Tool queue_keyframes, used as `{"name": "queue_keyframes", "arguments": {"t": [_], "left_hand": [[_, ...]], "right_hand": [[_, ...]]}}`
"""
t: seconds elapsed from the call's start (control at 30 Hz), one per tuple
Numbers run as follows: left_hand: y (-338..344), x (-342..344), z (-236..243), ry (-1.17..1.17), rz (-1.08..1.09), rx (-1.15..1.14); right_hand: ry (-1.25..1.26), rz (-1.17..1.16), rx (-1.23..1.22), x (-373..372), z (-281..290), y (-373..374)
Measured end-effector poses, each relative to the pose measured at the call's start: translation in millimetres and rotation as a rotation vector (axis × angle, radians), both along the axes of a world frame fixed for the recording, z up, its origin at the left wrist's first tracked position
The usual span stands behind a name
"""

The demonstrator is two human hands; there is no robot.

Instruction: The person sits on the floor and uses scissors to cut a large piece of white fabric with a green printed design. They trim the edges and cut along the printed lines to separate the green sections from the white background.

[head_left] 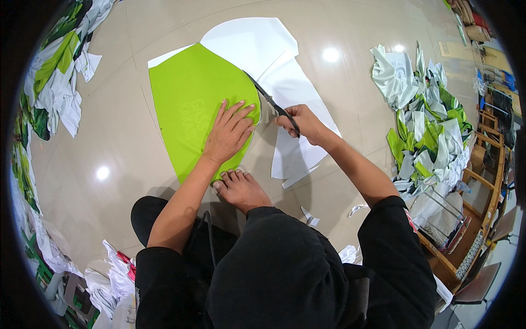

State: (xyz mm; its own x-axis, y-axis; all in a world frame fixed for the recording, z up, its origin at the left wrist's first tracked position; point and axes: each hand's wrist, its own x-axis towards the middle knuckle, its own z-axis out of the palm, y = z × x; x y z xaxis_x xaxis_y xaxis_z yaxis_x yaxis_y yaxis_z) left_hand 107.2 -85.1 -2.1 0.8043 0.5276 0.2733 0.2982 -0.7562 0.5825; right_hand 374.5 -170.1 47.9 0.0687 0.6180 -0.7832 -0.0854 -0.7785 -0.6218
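On the tiled floor lies a lime-green fabric panel [186,104] with a white edge showing at its top left. My left hand [229,131] is spread flat on the panel near its right edge, fingers apart. My right hand [302,123] grips black-handled scissors [268,97], whose blades point up and left along the panel's right edge. Beyond the cut edge, a white piece of fabric [296,93] spreads to the upper right, partly under the scissors. My bare foot [241,189] rests at the panel's lower right edge.
A heap of green and white fabric scraps [427,137] sits on the right, beside a wooden frame [487,197]. More fabric [60,66] piles along the left side. Small white scraps [310,217] lie near my foot. White cloth [109,279] bunches at lower left.
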Motion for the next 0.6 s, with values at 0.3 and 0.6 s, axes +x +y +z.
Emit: {"name": "queue_keyframes", "arguments": {"t": [0.3,0.6], "left_hand": [[0,0,3,-0.008,-0.001,-0.011],[0,1,2,-0.009,0.004,-0.005]], "right_hand": [[-0.005,0.037,0.007,7,-4,21],[-0.047,0.08,0.007,14,-2,28]]}}
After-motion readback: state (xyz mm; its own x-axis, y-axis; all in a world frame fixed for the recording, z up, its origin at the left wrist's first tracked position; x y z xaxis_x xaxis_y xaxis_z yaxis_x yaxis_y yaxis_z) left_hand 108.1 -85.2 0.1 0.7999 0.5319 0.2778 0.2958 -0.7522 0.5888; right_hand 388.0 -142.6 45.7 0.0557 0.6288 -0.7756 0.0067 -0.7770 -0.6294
